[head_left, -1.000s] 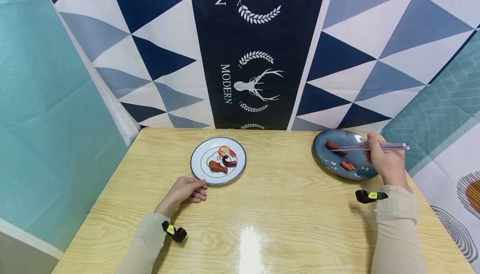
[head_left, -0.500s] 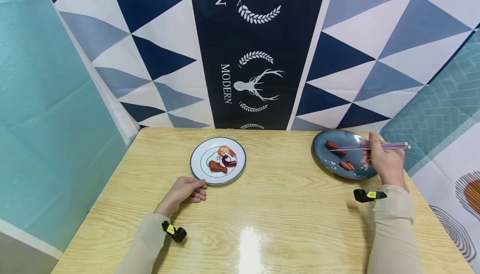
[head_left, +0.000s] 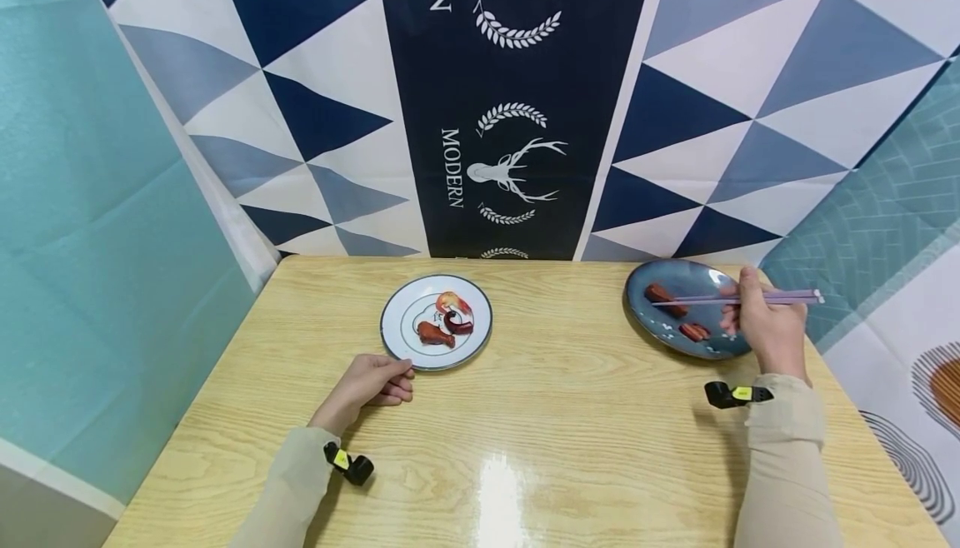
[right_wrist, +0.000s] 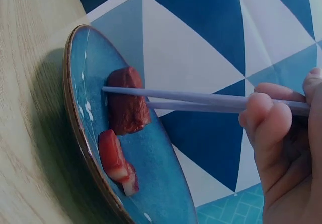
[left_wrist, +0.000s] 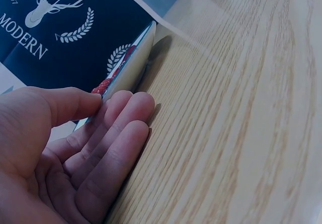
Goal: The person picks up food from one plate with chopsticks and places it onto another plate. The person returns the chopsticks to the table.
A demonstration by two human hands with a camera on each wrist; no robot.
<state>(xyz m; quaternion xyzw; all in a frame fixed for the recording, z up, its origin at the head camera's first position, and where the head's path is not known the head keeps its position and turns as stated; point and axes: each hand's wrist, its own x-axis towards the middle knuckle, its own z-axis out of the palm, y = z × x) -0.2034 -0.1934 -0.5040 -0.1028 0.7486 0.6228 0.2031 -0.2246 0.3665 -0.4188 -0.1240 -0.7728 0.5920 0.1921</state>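
My left hand (head_left: 371,381) pinches the near rim of a white plate (head_left: 401,323) with a blue edge. On that plate lie a toy drumstick (head_left: 435,334), an orange shrimp-like piece (head_left: 452,304) and a dark red curved piece (head_left: 461,327). My right hand (head_left: 774,333) holds light purple chopsticks (right_wrist: 226,100) over a blue oval plate (head_left: 651,323). Their tips straddle a brown meat chunk (right_wrist: 128,118): one stick crosses its near face, the other goes behind it. A red-and-white striped meat piece (right_wrist: 111,153) lies beside the chunk.
Both plates stand near the back of a light wooden table (head_left: 555,390). A patterned cloth wall (head_left: 517,82) rises right behind it. Black wrist cameras sit on both sleeves, the left camera (head_left: 348,463) close above the tabletop.
My right hand has moved slightly left with the chopsticks, their tips reaching farther across the meat chunk. The chunk has shifted a little left on the blue plate. My left hand stays put.
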